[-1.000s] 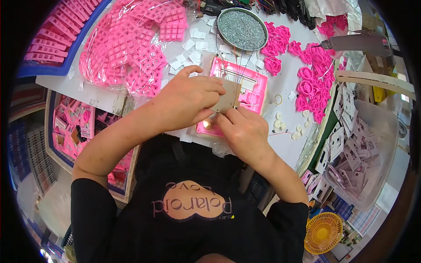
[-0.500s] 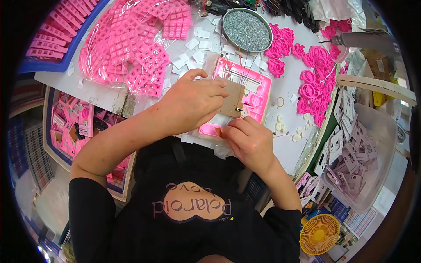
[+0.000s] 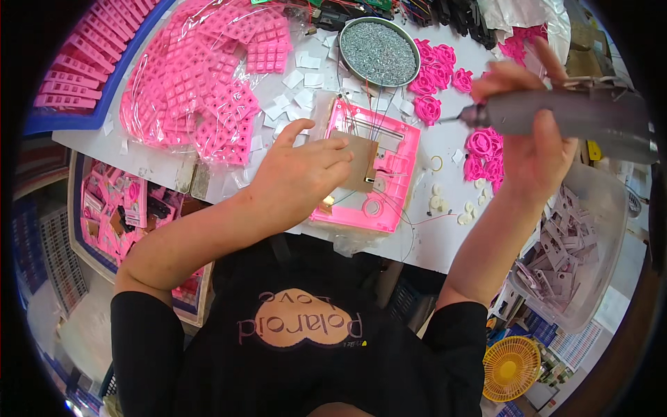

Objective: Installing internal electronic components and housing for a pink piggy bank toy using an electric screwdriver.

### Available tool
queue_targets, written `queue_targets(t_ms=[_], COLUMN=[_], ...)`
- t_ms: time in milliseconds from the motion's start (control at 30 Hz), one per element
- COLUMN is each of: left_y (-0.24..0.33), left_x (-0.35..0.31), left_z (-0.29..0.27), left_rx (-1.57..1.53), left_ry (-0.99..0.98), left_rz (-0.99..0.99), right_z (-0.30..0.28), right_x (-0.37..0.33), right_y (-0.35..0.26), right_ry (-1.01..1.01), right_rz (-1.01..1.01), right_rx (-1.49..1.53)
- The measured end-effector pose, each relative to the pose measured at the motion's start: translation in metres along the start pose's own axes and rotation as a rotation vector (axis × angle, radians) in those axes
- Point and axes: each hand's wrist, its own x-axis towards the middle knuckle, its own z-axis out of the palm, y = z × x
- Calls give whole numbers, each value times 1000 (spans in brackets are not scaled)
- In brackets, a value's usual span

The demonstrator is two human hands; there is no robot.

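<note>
- Looking at our table (image 3: 445, 240), we've got the pink casing (image 3: 393, 191) near the front edge, roughly in front of our chest, with the brown board (image 3: 361, 161) lying on it.
- Our left hand (image 3: 306, 170) has its fingers loosely spread, tips over the board's left part, thumb sticking out toward the far side.
- Our right hand (image 3: 533, 158) is wrapped round the grey power driver (image 3: 577, 118), held off to the right, bit pointing left at the casing.
- Room to move: a mostly bare strip runs down the casing's right side, with just a thin ring (image 3: 436, 163) and some small white discs (image 3: 438, 202) in it. Past that are the pink ring parts (image 3: 481, 144).
- Far side is tight: the round dish (image 3: 341, 55) of metal bits sits just beyond the casing, paper squares (image 3: 303, 97) are scattered to its left, and the clear bag (image 3: 198, 90) of pink pieces crowds that way too.
- Hard to see: our left hand covers the casing's left edge and some of the board, and we can't tell how hard those fingertips press, if at all.
- The driver and right-hand fingers are motion-blurred, and the thin wires (image 3: 379, 115) are too tangled to trace. Black parts (image 3: 462, 21) up top get cut off by the rim.
</note>
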Motion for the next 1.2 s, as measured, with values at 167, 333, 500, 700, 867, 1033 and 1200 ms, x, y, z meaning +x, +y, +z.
queue_targets(t_ms=[167,333,500,700,867,1033,1200], left_y=[2,-4,-1,-1,0,-1,-1], left_x=[-3,-7,-6,-7,-6,-7,-6], left_z=[0,3,0,-1,0,0,1], left_rx=[-1,-77,-97,-94,-95,-104,-121], left_ry=[20,20,7,8,25,22,27], left_rz=[-29,-70,-89,-100,-102,-105,-105], right_z=[25,61,85,94,94,95,95], right_x=[15,-6,-56,-61,-61,-58,-58], right_y=[-3,28,70,72,75,73,78], right_ry=[-359,-165,99,266,193,83,26], right_rz=[64,-13,37,114,88,41,-13], right_rx=[-45,329,51,191,108,-10,-94])
